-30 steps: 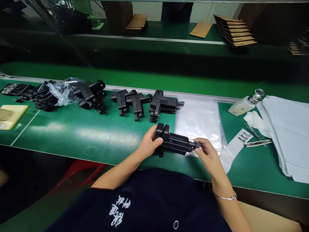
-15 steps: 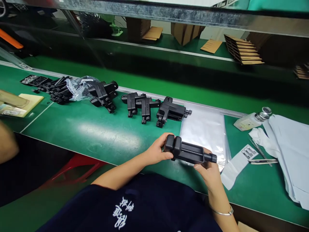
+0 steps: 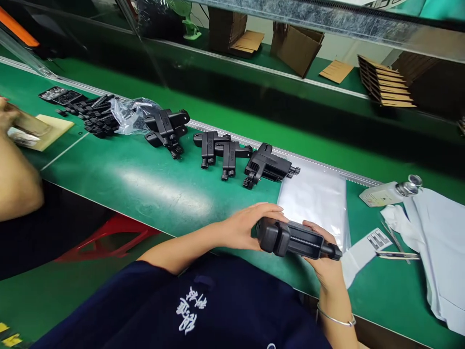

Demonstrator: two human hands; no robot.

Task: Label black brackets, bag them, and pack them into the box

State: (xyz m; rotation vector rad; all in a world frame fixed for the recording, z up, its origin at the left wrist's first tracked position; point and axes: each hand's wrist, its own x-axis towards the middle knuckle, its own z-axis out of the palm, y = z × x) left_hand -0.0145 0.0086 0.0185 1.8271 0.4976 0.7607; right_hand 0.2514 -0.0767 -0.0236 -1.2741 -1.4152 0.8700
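Between my two hands is a black clamp [image 3: 303, 241] with a long slotted body, two blocky jaws at its left end and a ribbed knob at its right end. My left hand [image 3: 241, 227] grips the jaw end, its fingers reaching over the top. Around the knob end, my right hand [image 3: 325, 264] is closed, partly hidden behind the body. Beyond my hands lies a stack of clear plastic bags [image 3: 314, 198]. Beside the bags rests another black clamp [image 3: 271, 165], and two more clamps with BOSCH lettering [image 3: 228, 156] lie to its left.
Further left sit stacked clamps [image 3: 166, 127], a plastic bag [image 3: 132, 115] and a heap of small black parts [image 3: 98, 116]. At right are a bottle [image 3: 383, 194], a label strip [image 3: 366, 252], tweezers [image 3: 397, 255] and white sheets [image 3: 443, 252]. A co-worker's arm [image 3: 18, 179] is at far left.
The clamp has turned in my hands, with its jaw end now rounder to view. My left fingers have shifted over its top. The camera view has tilted slightly, and the co-worker's arm shows more.
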